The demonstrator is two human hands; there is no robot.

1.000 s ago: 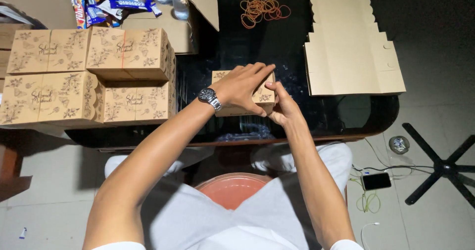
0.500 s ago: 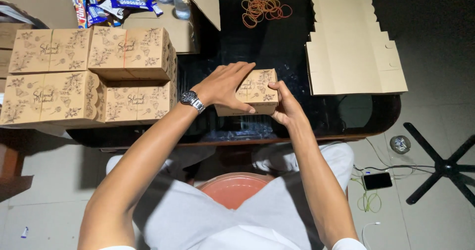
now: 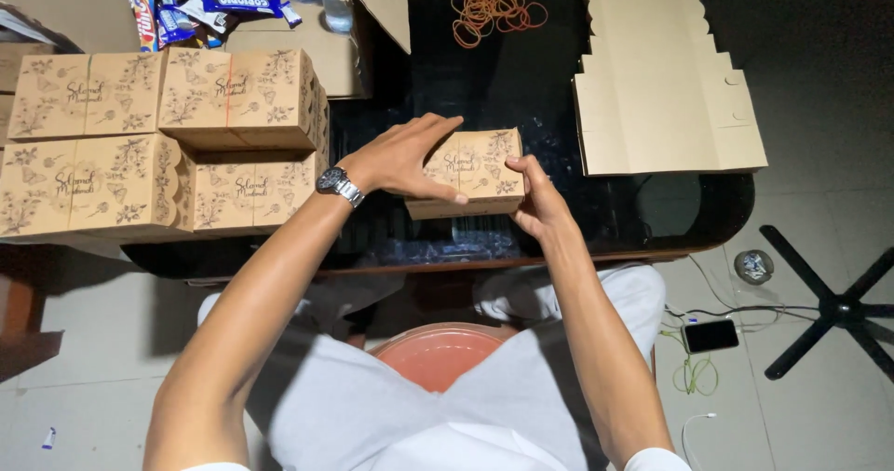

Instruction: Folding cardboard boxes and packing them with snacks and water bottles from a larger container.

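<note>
A small brown cardboard box [image 3: 480, 168] with a floral print lies closed on the black glass table [image 3: 521, 80]. My left hand [image 3: 400, 159], with a metal wristwatch, presses flat on the box's lid from the left. My right hand [image 3: 535, 196] grips the box's right front corner, thumb on the lid. Both hands touch the same box.
Several finished printed boxes [image 3: 177, 145] are stacked at the left. A pile of flat unfolded box blanks [image 3: 656, 75] lies at the right, orange rubber bands [image 3: 494, 10] at the back. Snack packets [image 3: 200, 0] sit in an open carton. A phone [image 3: 711, 335] and a chair base [image 3: 833, 308] rest on the floor.
The box has slid a little to the left and its lid has come flat. My left hand moved from the box's right side to rest on the left of the lid.
</note>
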